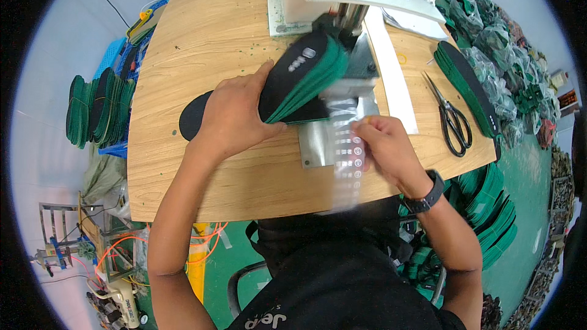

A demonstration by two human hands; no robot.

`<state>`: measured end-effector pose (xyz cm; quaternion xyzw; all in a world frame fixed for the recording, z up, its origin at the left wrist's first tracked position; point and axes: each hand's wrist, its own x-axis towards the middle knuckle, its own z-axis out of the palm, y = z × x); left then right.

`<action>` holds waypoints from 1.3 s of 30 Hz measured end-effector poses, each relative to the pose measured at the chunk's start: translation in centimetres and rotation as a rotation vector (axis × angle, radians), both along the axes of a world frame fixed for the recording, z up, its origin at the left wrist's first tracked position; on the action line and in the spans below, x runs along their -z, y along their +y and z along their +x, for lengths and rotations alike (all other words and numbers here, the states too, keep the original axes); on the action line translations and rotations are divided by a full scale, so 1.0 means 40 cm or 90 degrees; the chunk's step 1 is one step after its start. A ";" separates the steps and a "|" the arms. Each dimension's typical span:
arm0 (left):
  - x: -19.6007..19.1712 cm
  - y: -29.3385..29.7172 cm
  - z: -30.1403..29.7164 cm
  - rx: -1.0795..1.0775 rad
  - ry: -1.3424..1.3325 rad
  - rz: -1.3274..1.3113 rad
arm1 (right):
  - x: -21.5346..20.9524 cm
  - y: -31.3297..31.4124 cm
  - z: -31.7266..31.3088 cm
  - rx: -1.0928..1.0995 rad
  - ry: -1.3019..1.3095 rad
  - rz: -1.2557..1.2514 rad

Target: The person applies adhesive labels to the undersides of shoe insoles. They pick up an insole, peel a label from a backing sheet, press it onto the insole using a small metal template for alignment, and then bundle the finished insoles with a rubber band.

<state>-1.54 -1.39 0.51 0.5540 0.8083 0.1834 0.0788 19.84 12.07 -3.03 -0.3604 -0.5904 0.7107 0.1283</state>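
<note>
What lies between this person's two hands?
In the head view, part of the insole stack, a metal plate and a clear printed strip lie between the left hand and right hand.

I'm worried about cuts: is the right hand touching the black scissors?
Apart. The head view shows a patch of wooden tabletop between the right hand and the black scissors, which lie to its right.

I see black scissors right of the right hand, full plastic bags farther right, and a yellow stripe below the left hand.
</note>
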 end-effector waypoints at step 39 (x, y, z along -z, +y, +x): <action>0.028 -0.061 -0.041 -0.112 -0.357 0.340 | -0.020 0.027 -0.029 -0.079 -0.139 -0.007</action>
